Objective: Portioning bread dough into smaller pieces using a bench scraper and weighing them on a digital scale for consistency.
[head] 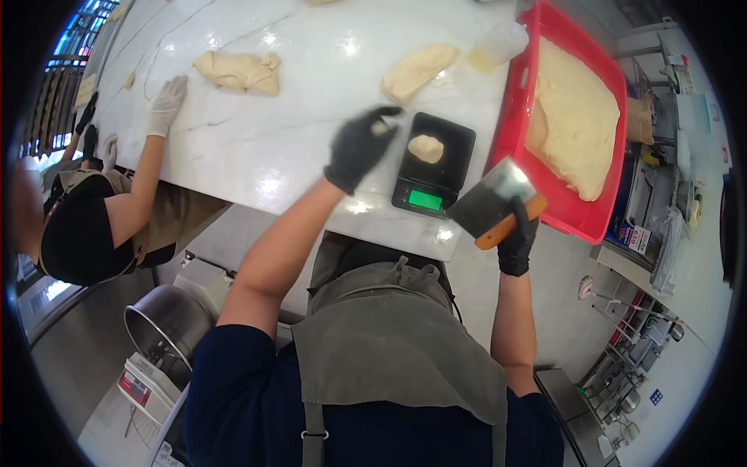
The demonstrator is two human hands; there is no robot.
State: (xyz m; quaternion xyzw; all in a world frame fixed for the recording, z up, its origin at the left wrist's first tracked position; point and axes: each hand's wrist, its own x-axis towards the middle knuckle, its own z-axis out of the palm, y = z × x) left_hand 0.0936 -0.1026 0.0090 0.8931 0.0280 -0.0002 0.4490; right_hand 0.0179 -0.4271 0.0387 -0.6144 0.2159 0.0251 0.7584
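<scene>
A small bit of dough is held in the fingers of my left hand, which wears a black glove and is slightly blurred, left of the scale. On the black digital scale with a lit green display rests a dough piece. My right hand, also black-gloved, grips the wooden handle of a metal bench scraper between the scale and the red tub. Behind the scale lies an elongated dough piece. A large dough mass fills much of the red plastic tub.
The marble worktop carries a folded dough lump and, beside the tub, a clear plastic container. A co-worker's white-gloved hand rests at left, with other gloved hands beyond. A steel mixing bowl stands below left.
</scene>
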